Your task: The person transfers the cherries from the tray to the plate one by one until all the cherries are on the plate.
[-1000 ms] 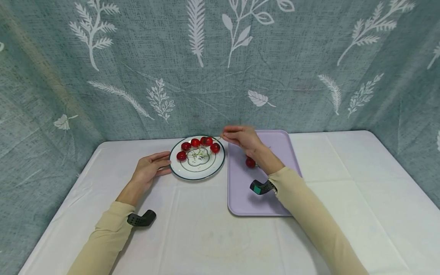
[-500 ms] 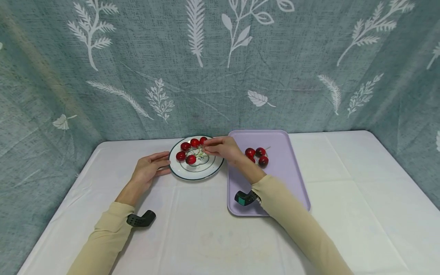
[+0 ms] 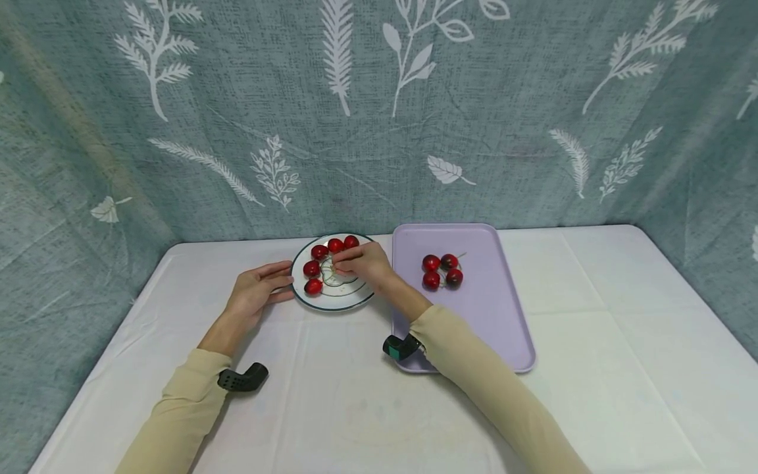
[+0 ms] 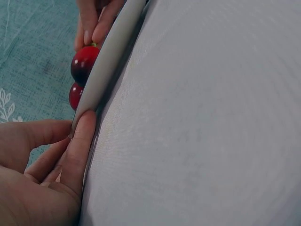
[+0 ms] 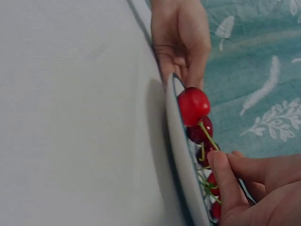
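Observation:
My left hand (image 3: 254, 294) holds the left rim of a white plate (image 3: 328, 303) with a dark edge; in the left wrist view its fingers lie on both sides of the rim. My right hand (image 3: 367, 264) is over the plate's right half. Its thumb and finger pinch the thin green stem of a cherry (image 5: 194, 106), whose red fruit (image 3: 314, 286) lies at the plate's lower left. Several other red cherries (image 3: 320, 252) curve along the plate's left and back, stems pointing inward. My right hand partly covers the plate's printed centre.
A lilac tray (image 3: 480, 336) lies right of the plate, under my right forearm. Several cherries with stems (image 3: 431, 281) form a small cluster on it. A white cloth (image 3: 331, 408) covers the table, and a teal leaf-patterned curtain (image 3: 367, 171) hangs behind.
My right hand has moved left over the plate, bringing the cherry by its stem from the right side to the lower left. The left hand stays at the rim.

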Demonstrator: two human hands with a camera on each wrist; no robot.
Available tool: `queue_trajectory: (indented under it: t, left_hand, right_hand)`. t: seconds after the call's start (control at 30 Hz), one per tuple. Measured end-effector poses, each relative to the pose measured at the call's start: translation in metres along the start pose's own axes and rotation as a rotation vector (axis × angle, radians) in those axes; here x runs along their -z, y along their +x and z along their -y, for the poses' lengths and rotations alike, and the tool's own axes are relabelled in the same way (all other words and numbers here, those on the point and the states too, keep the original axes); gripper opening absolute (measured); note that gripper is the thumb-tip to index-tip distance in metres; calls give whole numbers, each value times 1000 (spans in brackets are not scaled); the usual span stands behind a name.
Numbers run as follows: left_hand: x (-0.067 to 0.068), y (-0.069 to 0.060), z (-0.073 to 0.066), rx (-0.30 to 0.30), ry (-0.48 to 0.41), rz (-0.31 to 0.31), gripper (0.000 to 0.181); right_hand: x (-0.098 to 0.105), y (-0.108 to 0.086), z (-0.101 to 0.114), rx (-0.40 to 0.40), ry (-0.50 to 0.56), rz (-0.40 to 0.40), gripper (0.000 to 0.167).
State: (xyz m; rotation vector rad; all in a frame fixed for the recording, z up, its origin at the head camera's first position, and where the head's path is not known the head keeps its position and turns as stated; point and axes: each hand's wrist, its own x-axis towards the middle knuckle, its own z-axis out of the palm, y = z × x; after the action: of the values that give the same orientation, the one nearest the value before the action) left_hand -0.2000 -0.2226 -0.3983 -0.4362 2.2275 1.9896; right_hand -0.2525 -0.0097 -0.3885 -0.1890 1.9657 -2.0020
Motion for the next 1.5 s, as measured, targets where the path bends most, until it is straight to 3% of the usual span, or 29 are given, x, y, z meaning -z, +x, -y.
queue_trajectory:
  t: [0.23,0.7,1.03,1.27,1.5]
  left_hand:
    - [1,-1,1,-7,3,2,51]
    - [1,2,3,-15,-3,11,51]
    - [1,2,3,-27,1,5,51]
    - [1,3,4,-25,7,0,51]
    - [1,2,3,-24,10,-2,52]
  right_hand:
    - [-6,-1,-1,75,-135,-90,13]
    - [-6,-3,3,104,-408,-158,7]
    - [-6,-4,2,70,-280,-143,7]
    - [-2,-6,7,97,-307,-118,9]
    - [12,-6,18,56,-165,-51,16]
